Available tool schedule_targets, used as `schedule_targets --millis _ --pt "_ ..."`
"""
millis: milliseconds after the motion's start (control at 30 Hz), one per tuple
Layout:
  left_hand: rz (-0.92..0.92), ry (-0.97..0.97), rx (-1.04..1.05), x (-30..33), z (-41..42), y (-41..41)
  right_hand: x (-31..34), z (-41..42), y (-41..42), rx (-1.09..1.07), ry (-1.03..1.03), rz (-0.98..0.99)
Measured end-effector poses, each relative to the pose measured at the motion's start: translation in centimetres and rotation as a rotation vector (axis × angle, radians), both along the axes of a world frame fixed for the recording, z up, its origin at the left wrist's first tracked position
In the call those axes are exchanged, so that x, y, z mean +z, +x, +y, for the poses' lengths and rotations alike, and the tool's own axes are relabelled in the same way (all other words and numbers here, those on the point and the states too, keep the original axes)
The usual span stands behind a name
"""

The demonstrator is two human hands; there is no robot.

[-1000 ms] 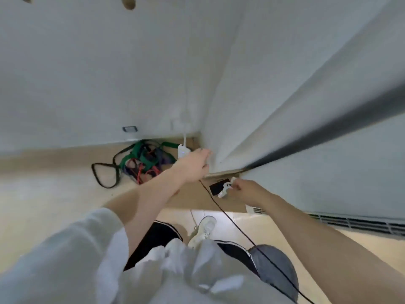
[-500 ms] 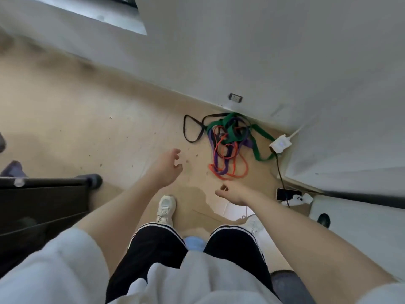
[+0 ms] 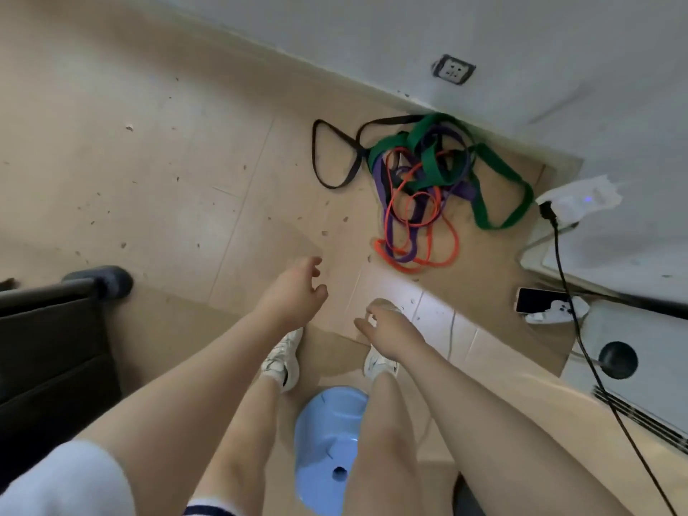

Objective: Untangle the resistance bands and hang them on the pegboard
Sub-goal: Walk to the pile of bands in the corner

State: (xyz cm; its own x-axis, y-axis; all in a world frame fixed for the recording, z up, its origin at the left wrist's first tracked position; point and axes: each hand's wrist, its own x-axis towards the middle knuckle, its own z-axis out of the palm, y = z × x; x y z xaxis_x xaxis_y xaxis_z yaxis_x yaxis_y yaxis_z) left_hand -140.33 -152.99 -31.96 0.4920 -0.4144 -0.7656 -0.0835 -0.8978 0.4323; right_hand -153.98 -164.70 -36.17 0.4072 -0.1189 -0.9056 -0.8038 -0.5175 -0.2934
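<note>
- Nearest the camera, a blue stool is sitting between the person's bare legs, with two white shoes just past it on the floor.
- Just beyond the shoes, the left hand is hanging over the floor with fingers loosely curled and spread, holding nothing.
- Beside it to the right, the right hand is reaching out with fingers relaxed and slightly bent, also gripping nothing.
- Farther out and to the right, the bands are lying in a tangle on the floor near the wall: black, green, purple and orange loops crossing one another, apart from both hands.
- At the right edge, a phone and a black cable are lying near the heap, with a white power strip beyond it.
- On the far wall, a socket is showing; no pegboard is in view.
- Judging by this, the task is only starting: the reach for the heap is under way and no band is freed or hung yet.
- Next, I judge, the hands need to close on one outer loop, likely the black or orange one, and draw it free slowly so the knot is not tightening, keeping clear of the cable.
</note>
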Motion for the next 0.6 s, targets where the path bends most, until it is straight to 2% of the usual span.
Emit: schedule_targets --millis 100,267,433,600 --pt "-0.017 0.009 -0.021 -9.0 -2.2 -0.7 -8.5 -2.6 0.0 -0.004 -0.066 -0.079" --pt "-0.033 -0.025 -0.068 -22.7 -6.7 -2.0 -21.6 -8.0 -0.3 0.042 -0.31 -0.247" --pt "-0.08 -0.048 -0.172 -31.1 -10.5 -1.2 -30.5 -12.0 -0.6 0.445 -0.449 -0.324" --pt "-0.135 -0.069 -0.246 -34.7 -13.7 0.3 -33.7 -14.4 -0.9 0.711 -0.632 -0.436"
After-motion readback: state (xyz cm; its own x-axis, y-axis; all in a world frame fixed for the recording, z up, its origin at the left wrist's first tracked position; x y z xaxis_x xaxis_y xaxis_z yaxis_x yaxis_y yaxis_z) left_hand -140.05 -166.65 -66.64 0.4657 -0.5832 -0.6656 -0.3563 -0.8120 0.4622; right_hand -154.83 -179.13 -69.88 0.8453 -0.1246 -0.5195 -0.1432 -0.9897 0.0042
